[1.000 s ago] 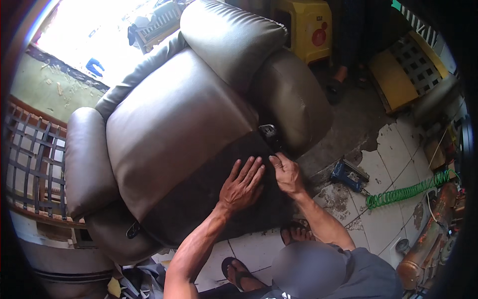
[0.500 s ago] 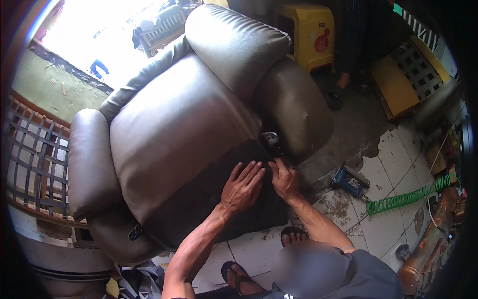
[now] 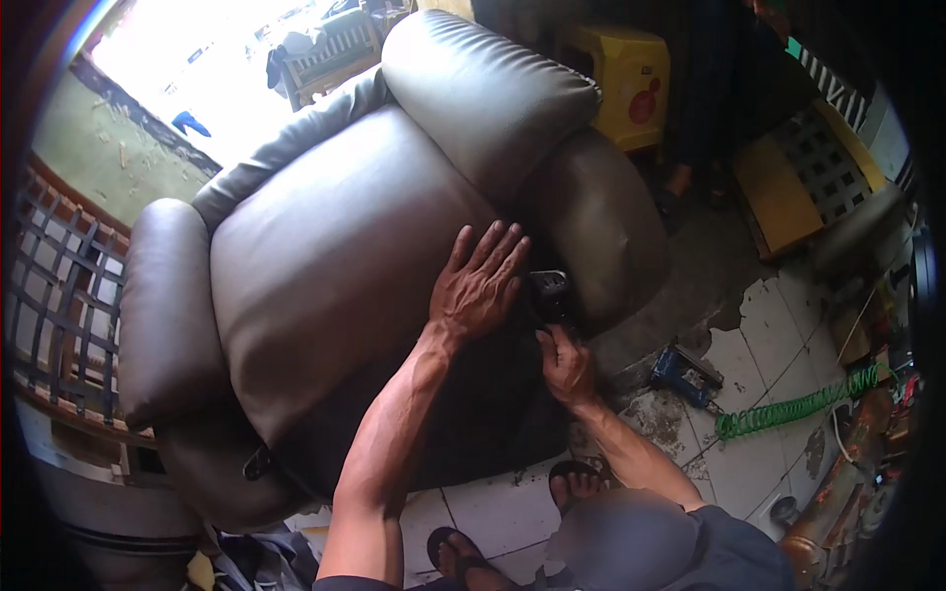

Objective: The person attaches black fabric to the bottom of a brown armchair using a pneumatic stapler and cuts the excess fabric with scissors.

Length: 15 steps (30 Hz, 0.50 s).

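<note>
A grey-brown leather-look armchair (image 3: 325,236) with padded arms fills the middle. Black cloth (image 3: 434,414) covers the part of it nearest me. My left hand (image 3: 480,281) lies flat on the cover near the seat's right edge, fingers stretched out. Just right of its fingertips, a black fitting with a pale rim (image 3: 550,286) sits in the gap by the right arm. Below that fitting, my right hand (image 3: 570,366) is closed at the cloth's right edge, thumb up. What its fingers grip is hidden. A similar fitting (image 3: 258,463) shows at the chair's left side.
On the broken tile floor at right lies a blue staple gun (image 3: 685,377) with a coiled green air hose (image 3: 798,404). Behind stand a yellow plastic stool (image 3: 621,84) and a person's legs (image 3: 690,148). A webbed frame (image 3: 64,305) leans at left, another (image 3: 818,172) at right.
My left hand has moved up from the black cloth onto the grey-brown cover. My right hand has dropped slightly away from the fitting. The whole view has shifted a little.
</note>
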Tool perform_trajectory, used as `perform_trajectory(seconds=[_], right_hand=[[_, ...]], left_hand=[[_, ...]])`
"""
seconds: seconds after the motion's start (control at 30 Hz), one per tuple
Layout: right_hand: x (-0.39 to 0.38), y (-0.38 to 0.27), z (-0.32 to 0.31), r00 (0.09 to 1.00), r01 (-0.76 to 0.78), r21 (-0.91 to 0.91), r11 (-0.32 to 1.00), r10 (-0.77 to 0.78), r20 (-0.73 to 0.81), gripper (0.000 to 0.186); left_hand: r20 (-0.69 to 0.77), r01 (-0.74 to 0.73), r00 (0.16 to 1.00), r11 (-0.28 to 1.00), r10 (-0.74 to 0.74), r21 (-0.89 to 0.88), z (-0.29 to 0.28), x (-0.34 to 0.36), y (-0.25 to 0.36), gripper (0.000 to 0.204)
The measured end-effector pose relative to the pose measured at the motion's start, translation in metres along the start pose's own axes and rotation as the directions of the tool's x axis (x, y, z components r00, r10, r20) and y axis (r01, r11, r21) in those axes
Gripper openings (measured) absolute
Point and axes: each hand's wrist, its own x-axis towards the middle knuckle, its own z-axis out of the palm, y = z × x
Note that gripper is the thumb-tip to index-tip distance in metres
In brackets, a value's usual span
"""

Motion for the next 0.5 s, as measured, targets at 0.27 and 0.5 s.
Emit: perform_trajectory(seconds=[0.27,0.5], right_hand=[[-0.002,0.003,-0.003,0.999,-0.015,-0.034,0.999,0.017,0.04,0.017],[0.0,0.0,-0.006,0.996,-0.053,-0.046,0.998,0.056,0.073,0.018]], left_hand=[[-0.092,0.013,0.996,0.999,-0.016,-0.038,0.008,-0.002,0.001,0.053],[-0.106,0.014,0.994,0.999,-0.017,-0.032,0.011,-0.002,0.0,0.053]])
